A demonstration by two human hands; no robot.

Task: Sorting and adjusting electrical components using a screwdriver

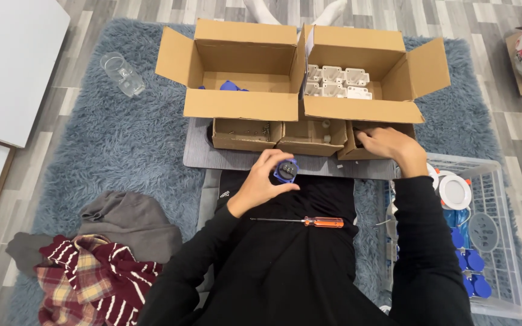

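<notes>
Two open brown cartons (243, 102) side by side, three small boxes (246, 134) in front

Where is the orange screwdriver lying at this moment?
In the head view, the screwdriver lies across the person's lap, near the middle of the picture, just below the left hand, which holds a small blue part.

Your left hand (261, 181) holding a round part (285, 171) above your lap, screwdriver (309, 221) just behind it, your right hand (388, 145) in the rightmost small box (348, 151), two large boxes (243, 105) beyond, basket (496, 241) at your right.
</notes>
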